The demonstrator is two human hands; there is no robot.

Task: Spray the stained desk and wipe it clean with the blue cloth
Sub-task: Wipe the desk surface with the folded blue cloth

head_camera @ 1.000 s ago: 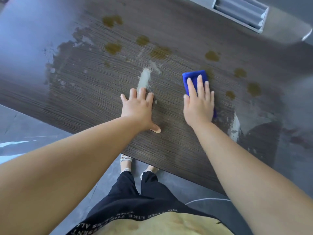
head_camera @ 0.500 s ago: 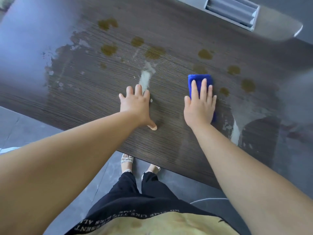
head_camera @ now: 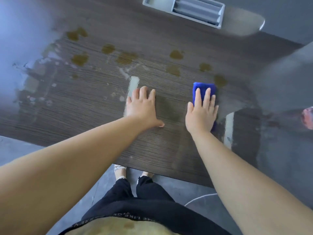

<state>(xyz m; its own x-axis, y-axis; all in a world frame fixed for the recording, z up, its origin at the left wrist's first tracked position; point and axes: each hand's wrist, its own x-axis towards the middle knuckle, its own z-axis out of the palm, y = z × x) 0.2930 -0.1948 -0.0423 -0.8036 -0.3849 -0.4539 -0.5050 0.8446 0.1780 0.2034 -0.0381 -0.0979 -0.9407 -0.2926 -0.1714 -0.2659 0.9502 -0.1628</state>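
Head view: the blue cloth (head_camera: pixel 204 89) is a folded, deep-blue pad lying flat on the dark wood-grain desk (head_camera: pixel 81 109), right of the middle. Only its far end shows, with a sliver at its right edge by the wrist. The right hand (head_camera: pixel 201 114) covers the rest, palm down, pressing it onto the wood with straight, slightly spread fingers (head_camera: pixel 207 97); nothing is pinched. A brown stain (head_camera: pixel 220 80) sits just beside the cloth's far right corner. More brown stains (head_camera: pixel 176 54) are scattered across the far half of the desk, and the wood around them is wet and smeared, with pale streaks (head_camera: pixel 133 83).

The left hand (head_camera: pixel 144 107) lies flat on bare wood, well apart from the cloth. Its fingers are straight and close together, its thumb is out to the side, and its fingertips are just beside 1 pale streak.

Against the frames from 1 second and 0.5 seconds ago, the cloth and right hand have slid to the right. A small stain that lay just right of the cloth then is now hidden beneath it. The left hand has kept its place by the streak. The grey tray (head_camera: pixel 186 9) at the far edge now sits further left in view, and something pink (head_camera: pixel 308 119) has come in at the right border, too blurred to identify.
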